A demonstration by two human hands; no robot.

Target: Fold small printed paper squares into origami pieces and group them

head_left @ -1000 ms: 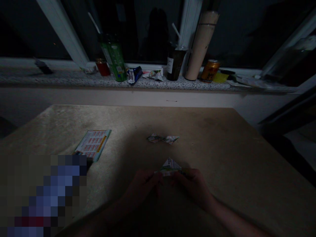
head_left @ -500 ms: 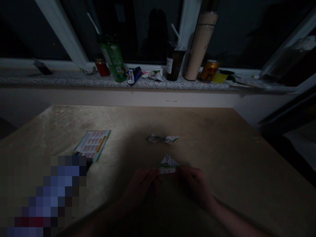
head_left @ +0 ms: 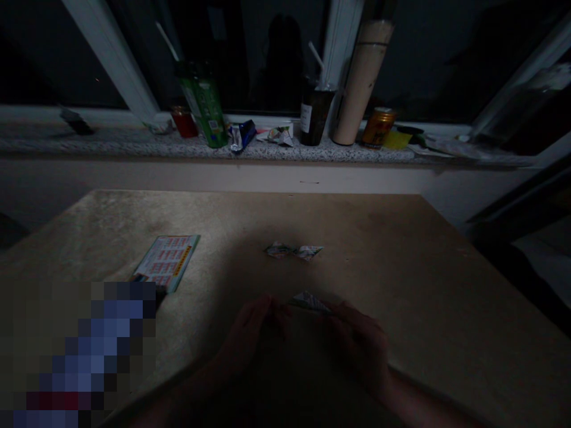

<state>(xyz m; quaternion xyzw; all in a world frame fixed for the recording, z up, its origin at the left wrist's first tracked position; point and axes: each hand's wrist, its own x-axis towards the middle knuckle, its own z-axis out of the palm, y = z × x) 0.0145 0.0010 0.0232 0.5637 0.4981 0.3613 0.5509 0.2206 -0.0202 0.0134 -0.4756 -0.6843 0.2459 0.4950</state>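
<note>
The scene is very dim. A small folded piece of printed paper (head_left: 307, 301) lies low over the tan table (head_left: 401, 261), pinched between both my hands. My left hand (head_left: 252, 336) has its fingers curled at the paper's left end. My right hand (head_left: 357, 345) has its fingers closed on the paper's right end. A finished folded paper shape (head_left: 293, 251), like a bow, lies on the table a little farther away.
A printed leaflet (head_left: 167, 260) lies at the left of the table, by a blurred patch. The stone windowsill (head_left: 89, 142) behind holds a green bottle (head_left: 203, 107), a red jar (head_left: 184, 121), a dark cup with straw (head_left: 314, 113), a tall beige tube (head_left: 361, 89) and a gold can (head_left: 377, 126).
The folded paper stood up as a triangle between my fingers; now it is tipped down nearly flat. Both hands have shifted slightly nearer to me.
</note>
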